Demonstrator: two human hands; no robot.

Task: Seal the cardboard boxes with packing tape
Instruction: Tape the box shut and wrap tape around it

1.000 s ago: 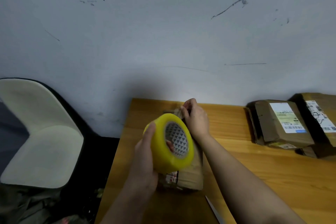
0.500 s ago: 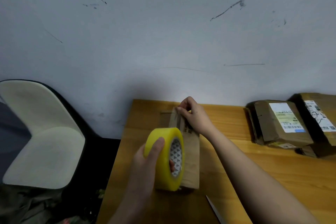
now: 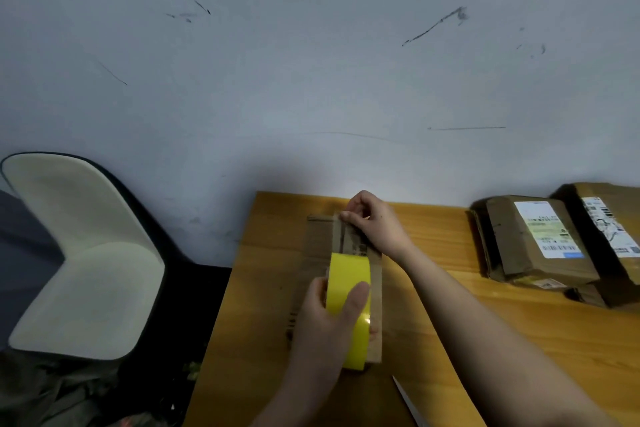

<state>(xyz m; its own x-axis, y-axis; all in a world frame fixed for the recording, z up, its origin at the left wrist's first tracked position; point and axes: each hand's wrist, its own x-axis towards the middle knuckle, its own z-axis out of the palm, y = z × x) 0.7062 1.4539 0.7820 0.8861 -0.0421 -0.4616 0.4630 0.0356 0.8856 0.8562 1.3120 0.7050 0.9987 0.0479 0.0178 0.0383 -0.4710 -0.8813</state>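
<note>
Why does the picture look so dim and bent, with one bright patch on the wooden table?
Head view: light is dim; the scuffed grey wall is dull. A bright glare sits on the wooden table by the right hand. The wide lens bows the table edge and the white chair. The glossy yellow tape roll in the left hand shows a small highlight. Corners look soft.

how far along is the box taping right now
Done: two labelled parcels sit at the table's right, though whether they are taped is unclear. In hand: the left hand grips the yellow tape roll over the cardboard box, while the right hand pinches at its far end, apparently holding the tape end there. Left: the strip is not run to the near edge or cut; a blade lies beside the box.
</note>
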